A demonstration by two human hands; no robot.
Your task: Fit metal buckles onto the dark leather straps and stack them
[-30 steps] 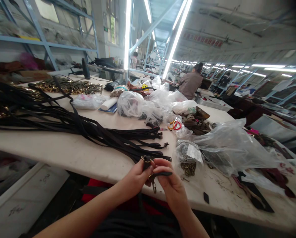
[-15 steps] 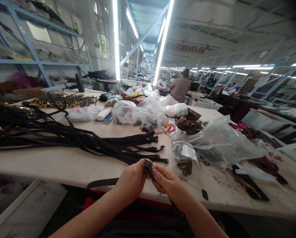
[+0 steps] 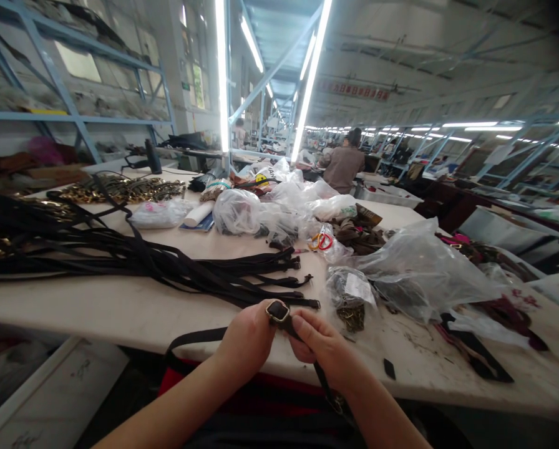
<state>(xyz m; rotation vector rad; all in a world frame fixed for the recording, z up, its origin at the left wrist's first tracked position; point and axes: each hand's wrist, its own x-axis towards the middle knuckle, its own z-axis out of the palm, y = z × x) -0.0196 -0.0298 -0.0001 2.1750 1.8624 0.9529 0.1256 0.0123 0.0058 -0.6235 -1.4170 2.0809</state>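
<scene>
Now that buckle (image 3: 284,316) has turned face-up, strap (image 3: 289,327) looks threaded through. Left hand (image 3: 247,337) fingers closed on buckle, right hand (image 3: 329,346) fingers pinching strap, both by near edge of surface (image 3: 134,305).

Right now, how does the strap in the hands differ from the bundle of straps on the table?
The held strap is raised between the left hand and right hand; the bundle lies on the table.
The held strap shows its metal buckle clearly; the bundle's end fittings look small and dark.
The held strap is mostly covered by fingers; the bundle stretches out in view.
Both are dark and flat.
</scene>
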